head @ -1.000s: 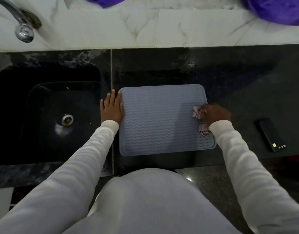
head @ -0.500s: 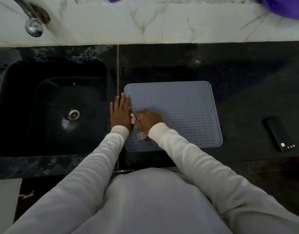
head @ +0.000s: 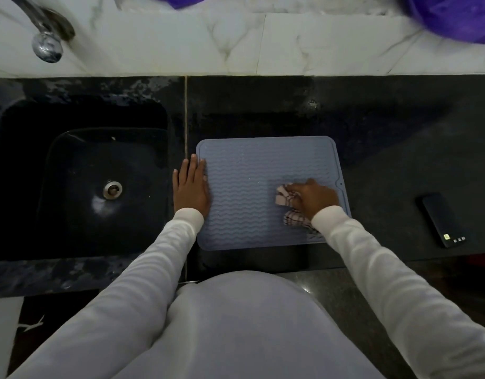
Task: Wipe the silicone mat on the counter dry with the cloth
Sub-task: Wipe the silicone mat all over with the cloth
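Both arms reach forward from the body in long pale sleeves, the cuffs ending at the wrists. The left hand (head: pixel 191 188) lies flat, palm down, its fingers (head: pixel 193 165) straight, close together and pointing away from the body; the thumb side sits along the mat's (head: pixel 244 187) left edge. The right hand (head: pixel 315 198) is knuckles up, its fingers (head: pixel 296 194) curled and bunched round the cloth (head: pixel 283 198), pressing it down on the mat near its right edge. Cloth shows just left of those fingers and below them, by the right cuff. The two hands are well apart, at about the same reach from the body.
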A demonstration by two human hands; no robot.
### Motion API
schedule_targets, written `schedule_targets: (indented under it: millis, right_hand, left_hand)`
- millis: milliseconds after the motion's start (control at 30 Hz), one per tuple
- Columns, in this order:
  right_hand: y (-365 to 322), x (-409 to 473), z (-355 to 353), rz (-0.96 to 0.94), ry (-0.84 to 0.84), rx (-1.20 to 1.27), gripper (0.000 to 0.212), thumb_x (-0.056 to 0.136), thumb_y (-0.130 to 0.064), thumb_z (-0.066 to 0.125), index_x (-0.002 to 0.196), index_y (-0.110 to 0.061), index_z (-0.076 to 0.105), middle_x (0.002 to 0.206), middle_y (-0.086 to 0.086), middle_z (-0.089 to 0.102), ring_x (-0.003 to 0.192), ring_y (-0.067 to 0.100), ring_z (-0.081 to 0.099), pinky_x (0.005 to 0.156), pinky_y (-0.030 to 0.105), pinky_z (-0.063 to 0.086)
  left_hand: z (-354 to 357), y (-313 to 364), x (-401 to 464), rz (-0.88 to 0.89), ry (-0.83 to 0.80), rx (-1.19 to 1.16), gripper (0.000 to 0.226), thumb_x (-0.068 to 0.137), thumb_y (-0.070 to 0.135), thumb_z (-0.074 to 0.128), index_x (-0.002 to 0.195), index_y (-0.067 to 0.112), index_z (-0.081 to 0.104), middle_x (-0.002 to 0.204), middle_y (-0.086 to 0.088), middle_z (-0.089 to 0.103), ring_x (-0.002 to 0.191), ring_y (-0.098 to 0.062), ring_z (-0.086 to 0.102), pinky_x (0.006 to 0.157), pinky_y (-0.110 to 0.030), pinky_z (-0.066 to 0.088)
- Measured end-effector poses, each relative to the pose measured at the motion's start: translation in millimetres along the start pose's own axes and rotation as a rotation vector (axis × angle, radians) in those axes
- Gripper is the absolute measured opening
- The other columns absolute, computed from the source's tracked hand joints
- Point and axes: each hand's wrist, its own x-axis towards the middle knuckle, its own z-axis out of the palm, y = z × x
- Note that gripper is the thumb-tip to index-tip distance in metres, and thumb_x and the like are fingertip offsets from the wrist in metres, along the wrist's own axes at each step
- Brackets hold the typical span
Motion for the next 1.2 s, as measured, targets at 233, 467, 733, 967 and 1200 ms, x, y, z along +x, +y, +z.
schedule_targets:
  millis: [233,467,733,967,1200]
  right_hand:
    - [62.9,-2.4,-12.2,0.178,-0.012,0.002,0.039,0.089,-0.052,0.054,0.128,-0.045,0.052,0.125,0.007,0.056,0.108,0.033,0.06,0.09,0.04,0.047]
    - [89.9,-11.6,-6.5,0.303,0.031,0.053,0.042,0.089,-0.061,0.041,0.125,-0.043,0.049,0.116,0.008,0.062,0.099,0.034,0.062,0.085,0.043,0.049]
    - [2.8,-14.7,-12.2,0.03,0.173,0.278,0.033,0.09,-0.032,0.055,0.123,-0.032,0.058,0.114,0.01,0.063,0.101,0.033,0.06,0.08,0.038,0.048]
    - [-148.3,3.2,13.1,-0.385,0.108,0.192,0.039,0.09,-0.029,0.055,0.129,-0.029,0.053,0.123,0.009,0.057,0.1,0.033,0.061,0.081,0.04,0.052]
    - [-158.4,11.4,23.9,-0.409,0.077,-0.079,0.046,0.096,-0.025,0.048,0.141,-0.02,0.044,0.133,0.02,0.046,0.097,0.042,0.06,0.077,0.045,0.049]
  left_hand:
    - [0.7,-1.5,0.0,-0.001,-0.001,-0.003,0.051,0.105,0.03,0.019,0.155,0.023,0.016,0.163,0.001,0.011,0.15,-0.021,0.006,0.122,-0.045,0.001]
    - [1.4,-2.9,-0.3,-0.001,0.003,-0.02,0.051,0.105,0.031,0.018,0.156,0.024,0.015,0.163,0.001,0.011,0.15,-0.02,0.004,0.122,-0.044,0.0]
    - [-3.2,-10.1,3.9,0.017,0.008,-0.106,0.048,0.105,0.033,0.026,0.153,0.027,0.026,0.161,0.003,0.019,0.149,-0.019,0.012,0.121,-0.04,0.002]
    - [-6.1,-22.6,9.7,0.061,0.009,-0.177,0.043,0.105,0.027,0.034,0.148,0.03,0.037,0.158,0.003,0.028,0.148,-0.019,0.018,0.12,-0.042,0.01]
    - [-6.8,-19.2,6.4,0.048,0.005,-0.146,0.045,0.106,0.026,0.032,0.15,0.03,0.034,0.16,0.005,0.023,0.148,-0.018,0.015,0.121,-0.042,0.007]
